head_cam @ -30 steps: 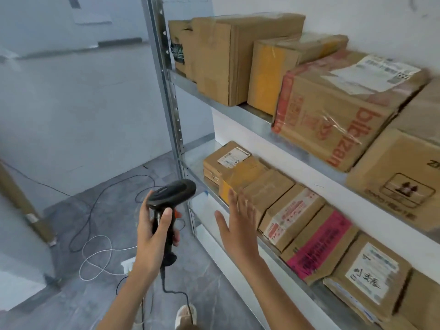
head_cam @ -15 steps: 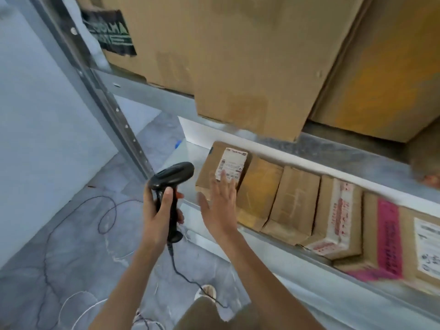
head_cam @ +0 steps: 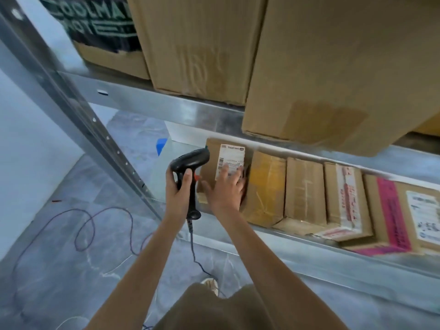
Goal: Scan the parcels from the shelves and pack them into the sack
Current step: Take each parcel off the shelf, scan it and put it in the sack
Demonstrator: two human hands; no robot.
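Here, I am looking down at a metal shelf [head_cam: 309, 236] holding a row of cardboard parcels, and I take the leftmost parcel [head_cam: 212, 167] in that row as my landmark. My left hand [head_cam: 178, 194] sits just left of it, fingers wrapped tight round the handle of a black scanner [head_cam: 189, 163] whose head points toward the parcel's near top corner. My right hand [head_cam: 225, 189] lies on the parcel's front face, fingers fairly straight and spread, the tips touching the lower part of its white label [head_cam: 231, 160]; nothing is gripped yet. Right of the landmark stand more parcels, first a yellow-taped one [head_cam: 266, 186] touching it, then plain brown, then ones with red and pink printing. Above it, an upper shelf carries large boxes [head_cam: 333, 67]. Below and left of it, a cable [head_cam: 100, 225] loops over the grey floor. I see no sack from here. My judgement is that the step in hand is getting this parcel scanned. To do that well, I would slide my fingers off the label so the barcode shows whole, tip the parcel slightly toward the scanner, and hold both steady. When I lift it out, I would curl the fingers over its top edge and draw it straight forward, so the neighbour leaning against it does not topple.
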